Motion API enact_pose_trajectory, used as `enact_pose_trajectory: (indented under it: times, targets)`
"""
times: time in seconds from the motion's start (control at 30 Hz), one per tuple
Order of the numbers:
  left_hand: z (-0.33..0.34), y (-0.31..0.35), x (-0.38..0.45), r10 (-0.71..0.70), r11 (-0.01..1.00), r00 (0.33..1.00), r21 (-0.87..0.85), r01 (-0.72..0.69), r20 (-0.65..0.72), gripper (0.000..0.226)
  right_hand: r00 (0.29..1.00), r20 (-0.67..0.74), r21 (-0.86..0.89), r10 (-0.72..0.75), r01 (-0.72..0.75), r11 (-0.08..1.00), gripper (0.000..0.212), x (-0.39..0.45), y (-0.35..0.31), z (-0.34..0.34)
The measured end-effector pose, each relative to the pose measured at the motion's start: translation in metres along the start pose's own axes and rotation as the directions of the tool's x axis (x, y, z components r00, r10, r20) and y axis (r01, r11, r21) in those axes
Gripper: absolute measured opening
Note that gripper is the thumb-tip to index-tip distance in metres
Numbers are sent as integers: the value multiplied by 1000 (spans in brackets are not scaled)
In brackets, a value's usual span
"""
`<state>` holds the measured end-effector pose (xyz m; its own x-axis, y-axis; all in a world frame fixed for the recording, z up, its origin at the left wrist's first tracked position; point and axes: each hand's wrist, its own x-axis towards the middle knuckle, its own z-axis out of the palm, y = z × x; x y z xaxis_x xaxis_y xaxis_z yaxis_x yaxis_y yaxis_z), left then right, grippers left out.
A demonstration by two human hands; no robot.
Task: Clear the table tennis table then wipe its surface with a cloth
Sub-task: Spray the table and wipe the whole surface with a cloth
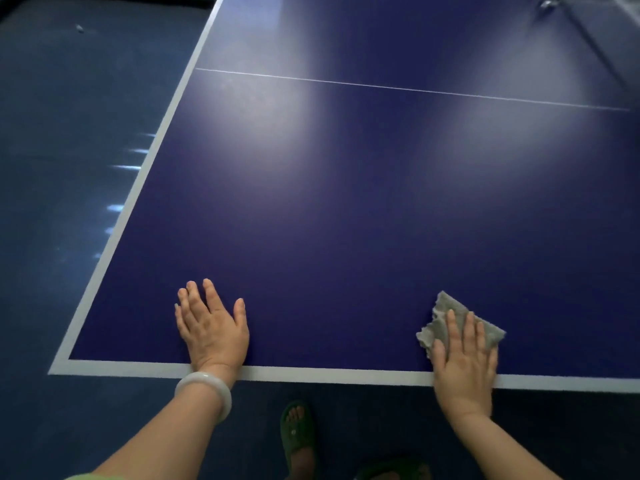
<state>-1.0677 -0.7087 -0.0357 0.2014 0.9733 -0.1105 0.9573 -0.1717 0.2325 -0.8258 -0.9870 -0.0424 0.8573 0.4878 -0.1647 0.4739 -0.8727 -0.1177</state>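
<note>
The dark blue table tennis table (346, 220) with white border lines fills most of the view. A grey cloth (450, 320) lies flat near the table's near edge on the right. My right hand (465, 362) presses on the cloth with straight fingers, covering its near half. My left hand (213, 327) rests flat on the bare table surface near the front left corner, fingers spread and holding nothing. A pale bangle sits on my left wrist.
A thin white centre line (415, 90) crosses the table farther away. A metal net fitting (549, 1) shows at the far right corner. Blue floor (69, 133) lies left of the table. A foot in a green sandal (298, 434) stands below the near edge.
</note>
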Motion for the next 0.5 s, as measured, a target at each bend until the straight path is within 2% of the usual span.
enact_pose_trajectory:
  times: [0.07,0.1,0.17,0.23,0.33,0.4,0.5]
  targets:
    - [-5,12,0,-10,999,1000,-53,11,15,67,987,-13,57,160,-159,986,58,-1,-13,1]
    - [-5,23,-2,26,997,999,-67,-25,23,65,986,-33,68,165,-163,984,59,-4,-25,3]
    - [-4,56,-13,189,980,981,-66,-186,38,64,997,-71,50,34,-30,998,62,-16,-48,9]
    - [1,98,-30,355,933,931,-87,-349,78,64,982,-65,-3,-179,179,984,62,-25,-50,10]
    - [11,160,-58,501,865,844,-117,-487,189,66,928,-38,-52,-370,368,928,60,-17,-6,5]
    - [19,194,-76,568,821,777,-123,-557,270,70,944,-53,-81,-325,320,944,59,-3,39,2]
    - [35,226,-96,607,771,675,-102,-629,420,82,996,-89,-13,-24,23,1000,59,18,98,-6]
